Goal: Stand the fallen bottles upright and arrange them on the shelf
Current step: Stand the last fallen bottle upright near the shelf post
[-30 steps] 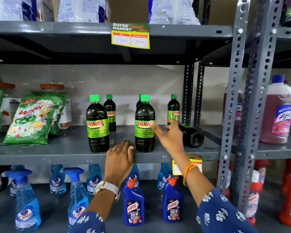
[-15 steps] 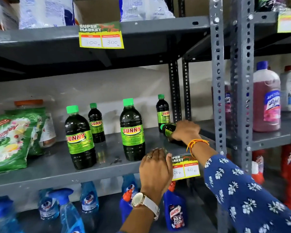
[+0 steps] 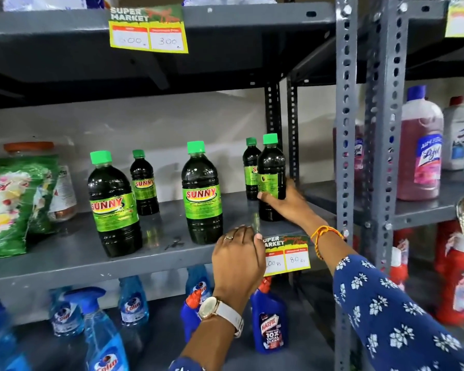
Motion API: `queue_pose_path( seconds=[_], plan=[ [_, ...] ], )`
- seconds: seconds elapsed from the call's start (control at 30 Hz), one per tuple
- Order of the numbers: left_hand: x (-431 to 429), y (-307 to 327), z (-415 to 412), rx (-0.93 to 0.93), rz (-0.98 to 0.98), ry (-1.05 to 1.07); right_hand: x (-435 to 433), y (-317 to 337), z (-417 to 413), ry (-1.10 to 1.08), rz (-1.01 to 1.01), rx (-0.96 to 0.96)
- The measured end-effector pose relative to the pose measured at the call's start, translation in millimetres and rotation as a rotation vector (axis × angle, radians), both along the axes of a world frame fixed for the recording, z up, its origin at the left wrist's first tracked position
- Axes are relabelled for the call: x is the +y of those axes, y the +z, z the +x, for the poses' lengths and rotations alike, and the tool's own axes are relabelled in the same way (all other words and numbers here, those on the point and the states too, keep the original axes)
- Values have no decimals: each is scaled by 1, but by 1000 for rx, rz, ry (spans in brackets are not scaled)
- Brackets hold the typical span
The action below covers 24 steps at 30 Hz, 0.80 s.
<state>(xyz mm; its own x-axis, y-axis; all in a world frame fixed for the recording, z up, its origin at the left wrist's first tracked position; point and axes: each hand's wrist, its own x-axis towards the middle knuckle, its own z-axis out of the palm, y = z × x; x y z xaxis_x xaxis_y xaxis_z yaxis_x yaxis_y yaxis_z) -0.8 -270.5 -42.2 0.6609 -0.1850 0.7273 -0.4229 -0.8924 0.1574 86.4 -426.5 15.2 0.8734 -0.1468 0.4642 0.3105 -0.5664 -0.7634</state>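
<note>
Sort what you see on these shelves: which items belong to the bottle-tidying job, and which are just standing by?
Job: dark bottle gripped upright by the right hand; four other green-capped Sunny bottles; middle shelf; left hand resting on the shelf edge.

Bystanders: detergent pouches, blue spray bottles, Harpic bottles, pink Lizol bottle, price tags.

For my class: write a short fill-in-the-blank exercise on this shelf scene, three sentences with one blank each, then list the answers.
1. The right hand grips a dark bottle that now stands ____.
2. Every dark bottle on the middle shelf has a ____ cap.
3. The left hand rests on the shelf's front edge and wears a ____ at the wrist.

Answers: upright; green; watch
</note>
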Motion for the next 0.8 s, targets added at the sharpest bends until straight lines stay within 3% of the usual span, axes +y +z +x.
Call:
queue_pose_path(
  seconds=[0.17,0.4,0.57,0.8],
  plan=[
    [-2,-1,0,-34,-35,-1,-5,-3,1,-48,70,-51],
    [-3,-3,3,-55,-51,4,-7,-2,3,77,166,-64],
    [-5,-4,4,-75,-72,13,-7,-2,4,-16,114,-86],
    [-4,-5,5,-78,-80,14,-6,0,6,58,155,-32]
  ],
)
